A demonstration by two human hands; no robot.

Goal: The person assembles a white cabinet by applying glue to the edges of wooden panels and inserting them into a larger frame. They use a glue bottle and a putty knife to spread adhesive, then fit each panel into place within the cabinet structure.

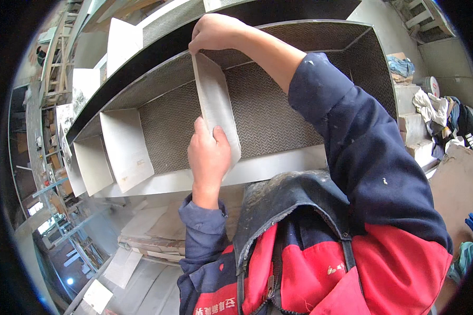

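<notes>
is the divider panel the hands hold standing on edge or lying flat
On edge: the divider panel stands across the long tray, left hand at its near end, right hand at its far end.

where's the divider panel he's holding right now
In the head view the grey divider panel stands on edge across the long patterned tray, centre-left, gripped by the left hand at its near end and the right hand at its far end.

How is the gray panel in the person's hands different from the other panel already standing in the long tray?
The held panel is gripped at both ends, by the left hand near and the right hand far; the standing panel is touched by no hand. The held panel sits mid-tray, the standing panel further left. The held panel looks narrower from here. Both are flat, pale gray, and stand upright across the tray.
</notes>
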